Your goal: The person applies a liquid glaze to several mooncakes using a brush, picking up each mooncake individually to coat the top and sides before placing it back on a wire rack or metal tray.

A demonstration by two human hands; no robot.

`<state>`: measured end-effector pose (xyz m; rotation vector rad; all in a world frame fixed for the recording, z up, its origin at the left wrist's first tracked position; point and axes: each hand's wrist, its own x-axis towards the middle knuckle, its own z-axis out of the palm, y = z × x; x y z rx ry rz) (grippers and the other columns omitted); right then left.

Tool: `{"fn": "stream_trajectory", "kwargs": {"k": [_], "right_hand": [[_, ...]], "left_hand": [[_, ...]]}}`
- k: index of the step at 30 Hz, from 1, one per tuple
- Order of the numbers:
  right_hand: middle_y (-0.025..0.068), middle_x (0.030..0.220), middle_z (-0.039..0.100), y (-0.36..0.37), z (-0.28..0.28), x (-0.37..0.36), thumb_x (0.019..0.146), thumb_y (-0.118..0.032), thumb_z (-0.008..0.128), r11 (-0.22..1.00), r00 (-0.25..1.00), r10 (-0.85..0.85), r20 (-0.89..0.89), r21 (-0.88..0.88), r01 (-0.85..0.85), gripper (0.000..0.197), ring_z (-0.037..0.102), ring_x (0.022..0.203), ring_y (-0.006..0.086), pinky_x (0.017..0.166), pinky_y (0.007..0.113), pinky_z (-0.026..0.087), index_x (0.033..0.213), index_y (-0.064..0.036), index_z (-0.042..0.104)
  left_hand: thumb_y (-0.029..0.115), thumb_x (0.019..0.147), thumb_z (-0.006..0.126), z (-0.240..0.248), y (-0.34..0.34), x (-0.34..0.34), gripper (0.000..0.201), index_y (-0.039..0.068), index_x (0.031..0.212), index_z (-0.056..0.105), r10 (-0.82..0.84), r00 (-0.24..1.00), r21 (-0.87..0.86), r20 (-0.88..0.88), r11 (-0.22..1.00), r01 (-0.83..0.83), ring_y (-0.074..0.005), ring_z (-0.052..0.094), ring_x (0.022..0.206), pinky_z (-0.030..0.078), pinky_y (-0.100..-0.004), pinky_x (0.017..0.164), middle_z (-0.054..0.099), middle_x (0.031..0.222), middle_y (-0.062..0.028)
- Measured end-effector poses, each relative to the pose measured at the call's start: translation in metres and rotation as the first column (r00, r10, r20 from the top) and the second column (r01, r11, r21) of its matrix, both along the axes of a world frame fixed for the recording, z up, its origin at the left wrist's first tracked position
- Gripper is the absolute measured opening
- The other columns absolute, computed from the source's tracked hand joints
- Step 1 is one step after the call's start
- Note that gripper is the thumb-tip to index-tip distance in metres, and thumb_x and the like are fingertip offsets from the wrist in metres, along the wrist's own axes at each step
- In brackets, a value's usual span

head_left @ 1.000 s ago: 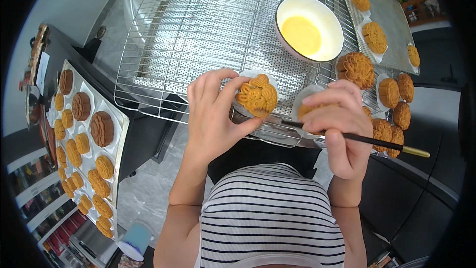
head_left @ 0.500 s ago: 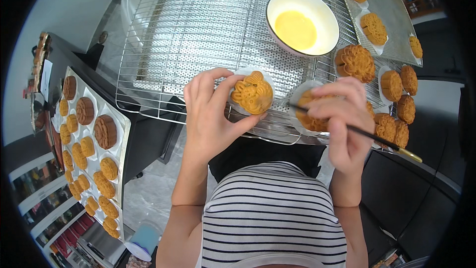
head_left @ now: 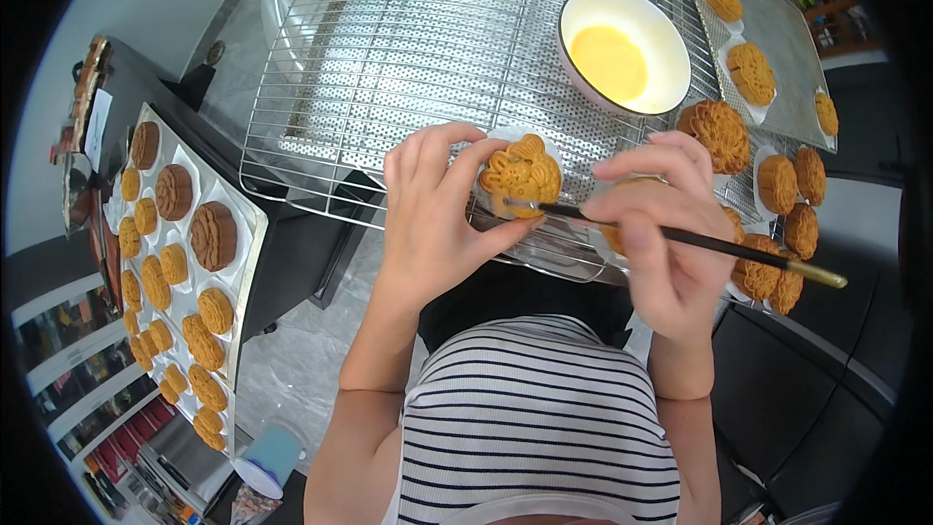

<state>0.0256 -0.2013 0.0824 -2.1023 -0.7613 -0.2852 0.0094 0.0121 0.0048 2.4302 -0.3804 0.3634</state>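
"Any writing about?"

"A white sheet (head_left: 98, 126) at far left, too small for reading."

"And the left hand (head_left: 439, 209)?"

"Clamped round one cake (head_left: 525, 167), with thumb on the near side and fingers on the far. At the near edge of the wire rack (head_left: 321, 136), in a white paper."

"How many brushes?"

"One brush (head_left: 724, 246), black with a gold end, pinched in the right hand (head_left: 666, 219). Bristles at the cake's near side."

"Bowls?"

"One bowl (head_left: 666, 34), white with a dark rim, toward the rack's right edge. Yellow liquid (head_left: 607, 63) inside."

"Other cakes?"

"Three brown cakes (head_left: 214, 235) at the far end of the left tray (head_left: 243, 284), then golden ones, too bunched for a sure count. More golden ones by the rack's right edge and on the mesh tray (head_left: 777, 24) past it."

"In the way?"

"Right hand over another golden cake (head_left: 610, 236), with only slivers in sight. Brush handle across those at the rack's near right corner."

"Lower left?"

"One blue tub (head_left: 274, 452) with a pale lid, near the left tray's near end."
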Motion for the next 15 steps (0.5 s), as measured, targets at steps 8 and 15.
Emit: {"fn": "stream_trajectory", "kwargs": {"k": [8, 15], "right_hand": [[0.0014, 0.084, 0.071, 0.004, -0.001, 0.003, 0.085, -0.008, 0.071, 0.999, 0.997, -0.035, 0.065, -0.010, 0.036, 0.004, 0.066, 0.092, 0.0236, 0.094, 0.043, 0.042, 0.087, -0.0060, 0.073], [0.0026, 0.090, 0.072, -0.004, -0.006, 0.009, 0.087, -0.008, 0.069, 0.926, 0.914, -0.351, 0.203, -0.073, 0.371, 0.005, 0.065, 0.097, 0.0209, 0.095, 0.042, 0.040, 0.087, -0.0054, 0.073]], "left_hand": [[0.030, 0.055, 0.093, 0.000, -0.001, 0.000, 0.070, 0.009, 0.117, 0.065, -0.001, 1.000, -0.001, 0.002, 1.000, 0.001, -0.0282, 0.051, 0.115, 0.035, -0.0422, 0.098, 0.058, 0.120, -0.0063], [0.031, 0.055, 0.093, 0.002, -0.001, 0.000, 0.071, 0.010, 0.117, 0.066, 0.007, 1.000, 0.025, 0.002, 1.000, -0.007, -0.0281, 0.052, 0.113, 0.036, -0.0418, 0.097, 0.058, 0.120, -0.0065]]}}
